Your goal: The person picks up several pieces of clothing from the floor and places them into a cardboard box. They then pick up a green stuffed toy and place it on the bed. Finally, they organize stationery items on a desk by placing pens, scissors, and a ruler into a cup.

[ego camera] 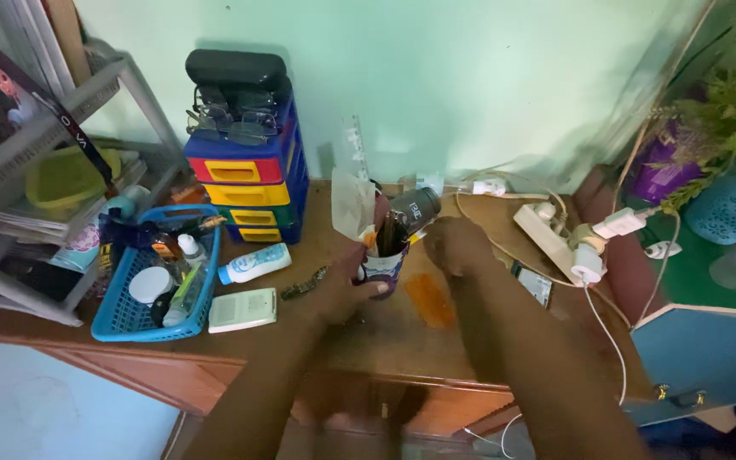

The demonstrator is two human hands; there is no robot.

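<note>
Left hand (347, 285) fingers wrap the cup (382, 266); right hand (456, 243) fingers' state cannot be told. Risk: crowded cup tips, spilling its contents.

Bare desk (402, 328) lies open in front of the cup (382, 266); a blue basket (142, 281), bottle (255, 262) and power strip (547, 234) crowd both sides.
</note>
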